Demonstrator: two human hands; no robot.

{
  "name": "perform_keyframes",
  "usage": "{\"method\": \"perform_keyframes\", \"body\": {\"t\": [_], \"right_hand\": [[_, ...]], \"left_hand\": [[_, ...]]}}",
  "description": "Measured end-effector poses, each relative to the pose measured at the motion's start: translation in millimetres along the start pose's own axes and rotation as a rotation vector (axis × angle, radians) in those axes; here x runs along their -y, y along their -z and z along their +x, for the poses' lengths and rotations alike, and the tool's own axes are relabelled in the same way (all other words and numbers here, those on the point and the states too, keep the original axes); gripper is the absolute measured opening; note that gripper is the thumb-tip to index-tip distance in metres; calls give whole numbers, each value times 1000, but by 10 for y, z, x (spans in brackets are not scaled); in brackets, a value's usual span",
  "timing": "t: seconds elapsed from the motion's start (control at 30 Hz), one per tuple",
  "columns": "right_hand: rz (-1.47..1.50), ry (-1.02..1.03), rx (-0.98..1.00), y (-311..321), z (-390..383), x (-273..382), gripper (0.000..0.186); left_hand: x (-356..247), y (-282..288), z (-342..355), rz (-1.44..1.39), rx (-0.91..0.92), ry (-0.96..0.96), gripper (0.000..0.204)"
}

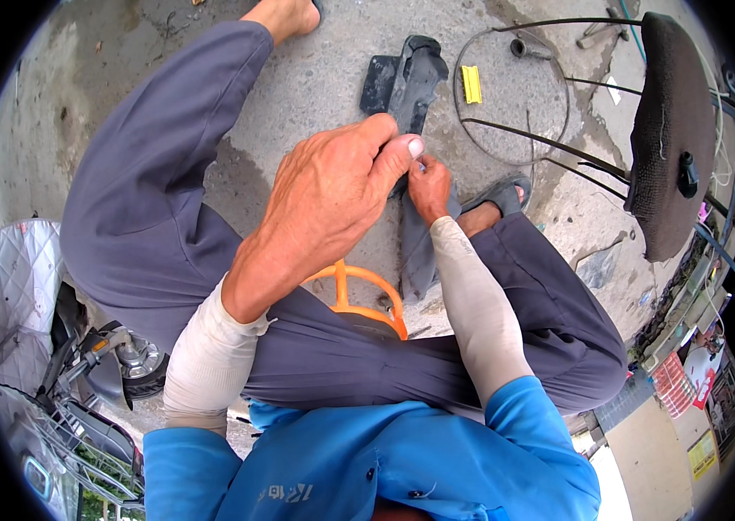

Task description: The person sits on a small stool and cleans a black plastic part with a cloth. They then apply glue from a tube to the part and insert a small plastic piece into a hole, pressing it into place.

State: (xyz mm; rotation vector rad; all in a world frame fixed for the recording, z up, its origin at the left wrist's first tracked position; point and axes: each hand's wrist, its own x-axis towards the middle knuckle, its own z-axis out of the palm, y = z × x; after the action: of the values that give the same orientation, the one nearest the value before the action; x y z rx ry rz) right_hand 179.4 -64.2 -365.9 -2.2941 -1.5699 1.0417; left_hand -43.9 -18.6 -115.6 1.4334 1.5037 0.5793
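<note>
Seated outdoors over rough concrete, I bring my left hand [324, 193] and right hand [432, 191] together, thumb tips nearly meeting, in what looks like close work partway through. Nothing around my hands shows as plainly finished; I judge some handling is left, though how much cannot be read from here.

The left hand is narrow, its fingers curled and thumb laid along them; the right, smaller beyond it, is bunched the same way. Whatever may be pinched between the tips is hidden, so I cannot tell if either holds anything.

The black flexible-looking piece [420, 82], with a squarish flap on its left side, lies just beyond my left knuckles, its near end passing out of sight behind the hands; whether they touch it, I cannot tell. A grey strip [419, 252] trails on the near side of my right hand, beside the forearm. Beyond that hand, to its right, a thin wire hoop [570, 104] rings a yellow plastic piece [471, 84] and a dark tubular part [530, 49]. A grey sandal [506, 195] sits close to its right.
</note>
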Motion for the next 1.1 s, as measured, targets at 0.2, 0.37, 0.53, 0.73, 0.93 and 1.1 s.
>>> {"method": "perform_keyframes", "body": {"t": [0.2,0.37,0.53,0.73,0.93,1.1], "right_hand": [[22,-38,-14,-4,2,4,33],[26,-23,-30,-18,4,8,33],[11,-46,3,30,-17,81,33],[-47,40,-19,54,-5,59,34],[-223,103,71,228,-68,3,33],[-275,144,128,510,-213,134,27]], "left_hand": [[-14,6,-6,-1,-15,-17,45],[-23,2,-5,2,-13,-14,45],[-10,10,-1,-5,-16,-16,42],[-21,8,4,-73,-20,-44,32],[-38,-5,-23,-110,-80,-134,15],[128,-80,-2,-79,-122,-229,18]]}}
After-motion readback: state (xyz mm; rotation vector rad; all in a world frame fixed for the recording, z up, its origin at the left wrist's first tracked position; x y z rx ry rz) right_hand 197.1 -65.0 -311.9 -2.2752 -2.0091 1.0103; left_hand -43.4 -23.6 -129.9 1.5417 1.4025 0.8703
